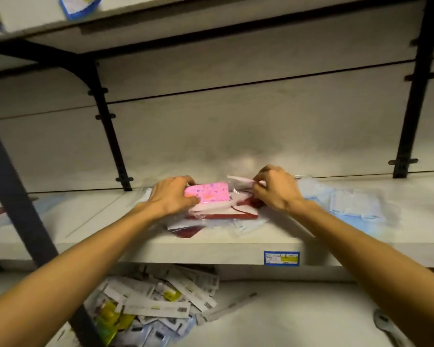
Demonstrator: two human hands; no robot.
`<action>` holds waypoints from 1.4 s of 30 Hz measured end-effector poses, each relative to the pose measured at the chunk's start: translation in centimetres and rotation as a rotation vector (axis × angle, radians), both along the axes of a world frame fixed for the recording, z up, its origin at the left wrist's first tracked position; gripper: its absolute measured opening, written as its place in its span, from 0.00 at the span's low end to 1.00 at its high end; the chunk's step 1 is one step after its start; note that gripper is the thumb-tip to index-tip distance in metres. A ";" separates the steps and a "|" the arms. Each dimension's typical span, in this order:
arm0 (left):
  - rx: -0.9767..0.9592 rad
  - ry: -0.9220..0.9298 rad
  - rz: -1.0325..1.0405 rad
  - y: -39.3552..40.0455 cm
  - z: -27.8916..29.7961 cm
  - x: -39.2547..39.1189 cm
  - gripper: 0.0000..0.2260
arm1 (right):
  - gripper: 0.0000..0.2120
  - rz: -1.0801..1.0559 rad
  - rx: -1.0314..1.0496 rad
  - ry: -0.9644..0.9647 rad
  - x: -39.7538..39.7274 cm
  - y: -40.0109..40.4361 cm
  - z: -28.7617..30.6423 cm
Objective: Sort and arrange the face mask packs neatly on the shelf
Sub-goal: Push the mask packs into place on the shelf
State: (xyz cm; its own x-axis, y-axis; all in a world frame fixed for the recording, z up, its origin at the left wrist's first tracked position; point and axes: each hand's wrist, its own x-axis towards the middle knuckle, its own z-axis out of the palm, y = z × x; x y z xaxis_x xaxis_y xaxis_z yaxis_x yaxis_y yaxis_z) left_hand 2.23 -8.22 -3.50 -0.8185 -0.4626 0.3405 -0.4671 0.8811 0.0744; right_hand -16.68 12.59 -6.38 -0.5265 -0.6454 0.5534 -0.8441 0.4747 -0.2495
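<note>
Two hands over one white metal shelf [236,242]. Left hand [172,196] grips the single pink printed mask pack [208,194], fingers curled round its left end. Right hand [276,189] pinches a clear plastic pack [238,182] just beside it. Beneath lie seemingly two red-and-white packs [221,216]; blur hinders counting.

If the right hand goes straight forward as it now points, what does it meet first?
Probably only the back wall. The right hand pinches a clear mask pack and points to the back of the shelf; nothing else shows there, though depth is unclear.
</note>
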 end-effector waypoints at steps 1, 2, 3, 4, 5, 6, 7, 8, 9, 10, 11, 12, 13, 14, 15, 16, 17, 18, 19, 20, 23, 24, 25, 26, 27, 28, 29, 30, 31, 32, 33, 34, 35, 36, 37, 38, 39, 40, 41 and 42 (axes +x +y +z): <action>0.007 0.031 0.021 -0.2 0.3 0.4 0.19 | 0.13 -0.006 -0.064 -0.052 0.4 -0.3 0.3; 0.024 0.074 0.052 -0.4 0.6 0.8 0.18 | 0.12 -0.009 -0.120 -0.103 0.8 -0.5 0.6; 0.048 0.125 0.093 -0.5 1.0 1.3 0.18 | 0.12 -0.011 -0.173 -0.149 1.3 -0.7 1.0; 0.071 0.176 0.137 -0.7 1.3 1.8 0.18 | 0.12 -0.009 -0.229 -0.189 2.0 -0.9 1.3; 0.098 0.214 0.176 -0.9 1.5 2.4 0.18 | 0.12 -0.002 -0.288 -0.220 2.7 -1.1 1.6; 0.135 0.245 0.209 -1.2 1.8 3.1 0.18 | 0.12 0.013 -0.344 -0.237 3.6 -1.3 1.9; 0.191 0.274 0.234 -1.5 2.1 3.8 0.17 | 0.12 0.036 -0.394 -0.246 4.5 -1.6 2.1; 0.271 0.313 0.244 -1.9 2.3 4.8 0.16 | 0.11 0.067 -0.431 -0.253 5.5 -1.9 2.4; 0.371 0.366 0.234 -2.2 2.5 5.8 0.15 | 0.11 0.105 -0.459 -0.264 6.5 -2.4 2.6; 0.477 0.424 0.209 -2.6 2.6 6.9 0.13 | 0.11 0.146 -0.477 -0.278 7.6 -2.9 2.6; 0.568 0.479 0.188 -3.0 2.7 8.1 0.11 | 0.10 0.183 -0.483 -0.279 8.8 -3.3 2.6; 0.638 0.521 0.174 -3.3 2.7 9.4 0.09 | 0.09 0.214 -0.487 -0.258 10.0 -3.9 2.6; 0.690 0.539 0.165 -3.6 2.8 10.8 0.06 | 0.09 0.233 -0.490 -0.221 11.2 -4.5 2.5; 0.725 0.536 0.153 -3.9 2.8 12.3 0.05 | 0.09 0.248 -0.501 -0.185 12.6 -5.2 2.3; 0.750 0.521 0.134 -4.0 2.8 13.3 0.05 | 0.09 0.259 -0.517 -0.159 13.6 -5.6 2.1; 0.772 0.509 0.122 -4.3 2.8 14.8 0.06 | 0.09 0.278 -0.539 -0.137 15.0 -6.2 1.9; 0.786 0.505 0.112 -5.0 2.7 16.6 0.06 | 0.09 0.300 -0.558 -0.114 16.8 -7.1 1.6; 0.796 0.508 0.103 -5.7 2.6 18.5 0.05 | 0.09 0.318 -0.570 -0.085 18.6 -8.0 1.3; 0.792 0.512 0.103 -6.8 2.4 20.5 0.05 | 0.09 0.330 -0.576 -0.049 20.7 -9.0 0.9; 0.778 0.509 0.113 -8.0 2.1 22.5 0.06 | 0.09 0.341 -0.584 -0.019 22.7 -10.1 0.6; 0.748 0.428 0.126 -11.4 1.0 28.2 0.09 | 0.10 0.396 -0.644 0.011 29.0 -13.0 -0.6; 0.757 0.415 0.120 -12.5 0.7 30.0 0.11 | 0.09 0.423 -0.640 0.040 31.0 -14.0 -0.9; 0.767 0.416 0.114 -13.6 0.4 31.9 0.12 | 0.09 0.445 -0.613 0.081 33.0 -14.9 -1.3; 0.775 0.422 0.108 -14.7 0.1 33.8 0.11 | 0.10 0.468 -0.576 0.132 34.9 -15.9 -1.7; 0.788 0.433 0.109 -15.8 -0.3 35.5 0.10 | 0.10 0.494 -0.532 0.187 36.7 -16.9 -2.0; 0.808 0.453 0.122 -16.8 -0.6 37.3 0.10 | 0.10 0.527 -0.485 0.237 38.4 -17.8 -2.3; 0.830 0.480 0.141 -17.9 -1.0 38.9 0.10 | 0.10 0.558 -0.439 0.284 39.9 -18.9 -2.4; 0.852 0.506 0.162 -19.0 -1.3 40.4 0.11 | 0.11 0.583 -0.396 0.329 41.3 -20.0 -2.4; 0.881 0.524 0.180 -20.1 -1.5 41.8 0.13 | 0.11 0.598 -0.361 0.364 42.6 -21.2 -2.4; 0.918 0.537 0.189 -21.2 -1.7 43.1 0.13 | 0.12 0.610 -0.339 0.385 43.7 -22.4 -2.3; 0.960 0.551 0.190 -22.3 -2.0 44.2 0.14 | 0.12 0.622 -0.330 0.394 44.7 -23.6 -2.3; 0.996 0.576 0.193 -23.4 -2.2 45.2 0.14 | 0.12 0.636 -0.332 0.397 45.5 -24.8 -2.3; 1.024 0.611 0.206 -24.5 -2.3 46.3 0.14 | 0.12 0.648 -0.334 0.398 46.2 -26.1 -2.3; 1.038 0.645 0.230 -25.7 -2.5 47.2 0.15 | 0.12 0.661 -0.333 0.402 46.8 -27.5 -2.3; 1.040 0.672 0.252 -27.0 -2.6 48.0 0.14 | 0.12 0.672 -0.327 0.407 47.3 -28.9 -2.4; 1.039 0.690 0.266 -28.3 -2.8 48.8 0.14 | 0.12 0.682 -0.320 0.414 47.6 -30.4 -2.5; 1.043 0.708 0.276 -29.5 -2.9 49.5 0.13 | 0.12 0.690 -0.317 0.418 47.9 -31.9 -2.7; 1.055 0.732 0.284 -30.7 -2.9 50.1 0.11 | 0.12 0.697 -0.322 0.422 48.2 -33.6 -2.9; 1.064 0.752 0.284 -32.0 -3.0 50.7 0.07 | 0.12 0.704 -0.332 0.427 48.3 -35.3 -2.9; 1.070 0.763 0.277 -33.3 -2.9 51.2 0.05 | 0.12 0.714 -0.339 0.434 48.4 -37.2 -3.0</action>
State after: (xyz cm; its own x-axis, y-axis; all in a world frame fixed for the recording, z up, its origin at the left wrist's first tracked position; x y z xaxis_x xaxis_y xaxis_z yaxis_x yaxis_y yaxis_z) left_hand 53.48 -41.57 -6.44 -0.4243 -0.9048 0.0356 -0.1524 0.1101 0.9822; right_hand 31.68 -24.59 -9.35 0.2371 -0.5044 0.8303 -0.9622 -0.2399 0.1290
